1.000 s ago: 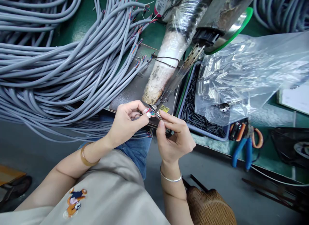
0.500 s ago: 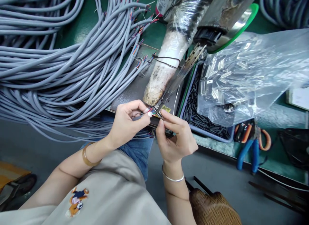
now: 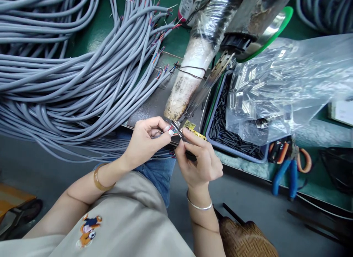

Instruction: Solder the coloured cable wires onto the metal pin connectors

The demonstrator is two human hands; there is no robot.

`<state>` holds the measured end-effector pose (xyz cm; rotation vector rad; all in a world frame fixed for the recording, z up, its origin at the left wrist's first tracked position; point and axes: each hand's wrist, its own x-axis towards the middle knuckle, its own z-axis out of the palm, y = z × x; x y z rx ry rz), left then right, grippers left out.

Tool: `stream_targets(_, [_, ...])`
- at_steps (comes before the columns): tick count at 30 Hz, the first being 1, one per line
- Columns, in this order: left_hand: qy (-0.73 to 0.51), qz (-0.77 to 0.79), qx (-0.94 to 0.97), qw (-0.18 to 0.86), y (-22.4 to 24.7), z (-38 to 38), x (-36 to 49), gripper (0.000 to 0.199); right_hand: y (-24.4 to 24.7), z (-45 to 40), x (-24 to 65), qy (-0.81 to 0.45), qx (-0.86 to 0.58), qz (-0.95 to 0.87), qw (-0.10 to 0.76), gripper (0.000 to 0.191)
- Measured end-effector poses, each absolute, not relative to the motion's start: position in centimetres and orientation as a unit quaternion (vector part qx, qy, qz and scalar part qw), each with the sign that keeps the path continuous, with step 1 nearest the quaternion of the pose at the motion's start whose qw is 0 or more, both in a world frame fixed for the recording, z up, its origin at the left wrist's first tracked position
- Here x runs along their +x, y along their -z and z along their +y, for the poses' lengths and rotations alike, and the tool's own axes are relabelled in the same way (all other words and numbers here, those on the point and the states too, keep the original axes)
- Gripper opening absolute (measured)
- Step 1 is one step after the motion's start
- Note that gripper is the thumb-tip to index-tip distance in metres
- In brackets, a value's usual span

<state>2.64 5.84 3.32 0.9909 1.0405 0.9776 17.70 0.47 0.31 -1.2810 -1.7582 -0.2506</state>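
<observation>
My left hand (image 3: 150, 139) pinches thin coloured wires (image 3: 172, 130) between thumb and forefinger at the bench edge. My right hand (image 3: 200, 154) is closed on the lower end of a small multi-pin connector (image 3: 177, 129), whose row of pins faces the wires. Just above the connector is the tip of a soldering iron (image 3: 193, 104), which slants down from a mount. Beside it is a white wrapped tube (image 3: 183, 80) with a scorched mouth. Whether the wires touch the pins is too small to tell.
Grey cables (image 3: 82, 76) with stripped ends cover the left of the bench. On the right are a blue tray (image 3: 234, 150) of black sleeves, a clear bag (image 3: 298, 69) of connectors, and blue-handled pliers (image 3: 286, 176) with orange-handled cutters (image 3: 305, 160). A woven chair (image 3: 245, 238) stands below.
My right hand has shifted slightly left and down with the connector, turning it so its pin row shows more. A yellow perforated strip now shows behind my right fingers. My left hand has hardly moved.
</observation>
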Motion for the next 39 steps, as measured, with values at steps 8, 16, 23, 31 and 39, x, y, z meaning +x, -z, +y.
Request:
stream_targets(8, [-0.43,0.447,0.422,0.661,-3.4,5.6,2.5,0.016,-0.8,0.5,17.4,0.004,-0.547,-0.67,0.502,0.019])
stream_targets(16, [-0.441,0.438,0.434,0.652,-3.6,6.0,2.8,0.013,-1.2,0.9,17.3,0.018,-0.552,-0.672,0.493,0.018])
stream_targets(23, [-0.438,0.441,0.446,0.644,-3.8,6.0,2.9,0.013,-1.8,1.2,17.2,0.025,-0.553,-0.67,0.495,0.019])
stream_targets(31, [-0.414,0.453,0.439,0.656,-3.5,6.2,2.7,0.015,-1.2,0.8,17.5,0.078,-0.529,-0.709,0.459,0.02])
stream_targets(39, [-0.4,0.423,0.446,0.679,-3.0,5.6,2.3,0.016,-1.1,0.1,17.7,0.113,-0.526,-0.714,0.448,0.019])
